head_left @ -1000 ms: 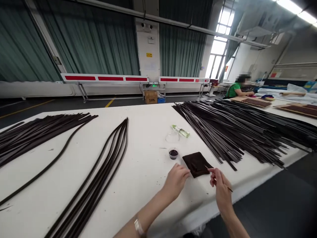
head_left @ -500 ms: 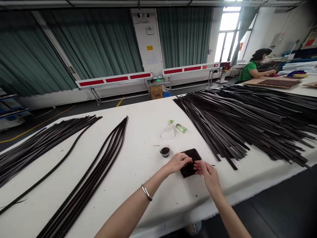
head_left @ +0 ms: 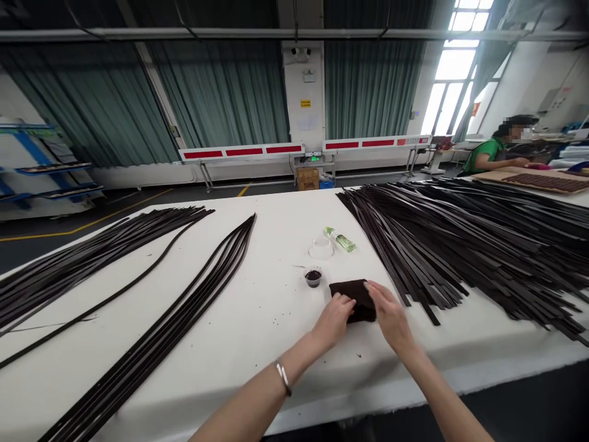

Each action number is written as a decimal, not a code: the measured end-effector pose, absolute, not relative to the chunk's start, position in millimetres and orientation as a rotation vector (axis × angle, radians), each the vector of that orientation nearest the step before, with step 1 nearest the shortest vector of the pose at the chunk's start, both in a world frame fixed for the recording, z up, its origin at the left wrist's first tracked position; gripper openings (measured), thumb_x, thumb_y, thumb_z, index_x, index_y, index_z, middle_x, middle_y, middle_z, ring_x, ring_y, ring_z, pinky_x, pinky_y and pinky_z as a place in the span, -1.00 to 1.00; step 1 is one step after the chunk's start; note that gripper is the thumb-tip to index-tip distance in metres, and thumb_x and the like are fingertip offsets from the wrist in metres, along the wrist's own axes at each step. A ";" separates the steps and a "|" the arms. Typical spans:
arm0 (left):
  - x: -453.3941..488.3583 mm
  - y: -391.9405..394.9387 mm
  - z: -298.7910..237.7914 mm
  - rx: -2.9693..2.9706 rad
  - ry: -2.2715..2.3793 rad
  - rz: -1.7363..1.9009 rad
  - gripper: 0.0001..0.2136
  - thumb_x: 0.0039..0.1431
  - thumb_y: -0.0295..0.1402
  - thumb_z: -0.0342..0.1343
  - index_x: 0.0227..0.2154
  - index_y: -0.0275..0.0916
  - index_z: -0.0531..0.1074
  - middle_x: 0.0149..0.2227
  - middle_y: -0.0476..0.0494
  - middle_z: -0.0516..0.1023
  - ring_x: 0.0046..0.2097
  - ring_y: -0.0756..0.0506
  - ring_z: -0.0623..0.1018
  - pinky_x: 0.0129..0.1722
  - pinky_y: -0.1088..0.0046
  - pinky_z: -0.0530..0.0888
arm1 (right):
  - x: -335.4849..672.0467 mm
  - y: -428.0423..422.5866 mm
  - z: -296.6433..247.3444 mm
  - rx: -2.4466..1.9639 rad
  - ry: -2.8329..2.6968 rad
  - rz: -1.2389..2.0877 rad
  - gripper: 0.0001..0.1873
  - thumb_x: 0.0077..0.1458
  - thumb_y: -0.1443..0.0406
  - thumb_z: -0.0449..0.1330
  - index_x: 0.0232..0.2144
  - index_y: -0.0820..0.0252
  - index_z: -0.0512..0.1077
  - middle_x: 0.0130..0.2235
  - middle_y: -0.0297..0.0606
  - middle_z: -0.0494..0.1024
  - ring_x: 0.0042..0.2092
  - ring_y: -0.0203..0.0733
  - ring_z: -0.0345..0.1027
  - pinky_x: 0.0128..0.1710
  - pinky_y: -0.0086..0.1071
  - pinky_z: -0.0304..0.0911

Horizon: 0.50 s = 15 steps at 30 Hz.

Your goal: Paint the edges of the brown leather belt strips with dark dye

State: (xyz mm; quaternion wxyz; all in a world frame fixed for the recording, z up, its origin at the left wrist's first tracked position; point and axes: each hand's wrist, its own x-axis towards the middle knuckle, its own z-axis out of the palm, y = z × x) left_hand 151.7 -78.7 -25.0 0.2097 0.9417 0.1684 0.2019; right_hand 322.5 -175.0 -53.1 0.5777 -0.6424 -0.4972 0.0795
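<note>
A dark brown folded cloth [head_left: 352,293] lies on the white table [head_left: 257,331] right in front of me. My left hand [head_left: 335,320] rests at the cloth's near left edge, fingers curled onto it. My right hand [head_left: 390,314] lies over the cloth's right side with its fingers stretched out on it. Just left of the cloth stands a small clear cup of dark liquid [head_left: 313,277]. Behind that sit an empty clear cup [head_left: 321,248] and a small green bottle [head_left: 341,239] on its side.
A big heap of dark strips [head_left: 469,239] covers the table's right half. A narrow bundle of strips [head_left: 184,325] runs diagonally at the centre left, with more strips [head_left: 92,252] at the far left. A person in green [head_left: 490,153] sits at another table at the back right.
My right hand, which held a thin stick a second ago, has come down onto the cloth. My left hand stays at the cloth's edge. The view has swung slightly left.
</note>
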 end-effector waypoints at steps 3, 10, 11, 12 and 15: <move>102.7 -109.6 -27.0 2.678 0.442 0.667 -0.63 0.27 -0.50 0.03 0.13 -0.22 0.32 0.19 -0.29 0.38 0.20 -0.22 0.38 0.15 0.11 0.43 | 324.4 -163.3 -54.1 -1.550 -1.419 0.102 -0.67 0.28 0.17 0.06 0.02 0.12 0.45 0.12 -0.15 0.45 0.21 -0.06 0.26 0.21 0.00 0.15; -50.3 -78.8 -42.5 2.743 0.799 1.080 -0.70 0.32 -0.37 -0.01 0.07 -0.02 0.40 0.12 -0.12 0.48 0.12 -0.15 0.50 0.07 0.25 0.53 | 305.5 -201.6 -88.2 -1.804 -1.302 -0.269 -0.42 0.32 0.14 -0.07 0.32 0.15 0.03 0.33 0.01 0.12 0.31 0.11 0.06 0.16 0.06 0.19; -68.3 -69.2 -43.5 2.727 0.849 1.040 -0.69 0.32 -0.37 -0.01 0.06 0.04 0.41 0.11 -0.05 0.49 0.11 -0.13 0.51 0.06 0.29 0.53 | 302.1 -207.6 -93.6 -1.834 -1.276 -0.294 -0.43 0.32 0.13 -0.07 0.30 0.15 0.07 0.30 0.01 0.18 0.29 0.10 0.09 0.14 0.04 0.22; -84.0 -59.8 -44.6 2.723 0.886 0.949 -0.66 0.31 -0.37 -0.01 0.09 0.09 0.38 0.13 0.00 0.48 0.12 -0.12 0.50 0.07 0.33 0.53 | 299.6 -213.4 -98.1 -1.863 -1.256 -0.313 -0.46 0.32 0.13 -0.07 0.28 0.14 0.12 0.26 -0.01 0.25 0.27 0.08 0.14 0.13 0.02 0.24; -116.2 -36.3 -50.7 2.778 0.944 0.812 -0.55 0.26 -0.31 0.05 0.19 0.21 0.27 0.18 0.07 0.44 0.12 -0.15 0.51 0.08 0.34 0.51 | 296.7 -229.9 -106.8 -1.942 -1.216 -0.331 -0.55 0.33 0.11 -0.12 0.12 0.12 0.32 0.13 -0.06 0.41 0.17 0.01 0.28 0.12 -0.05 0.27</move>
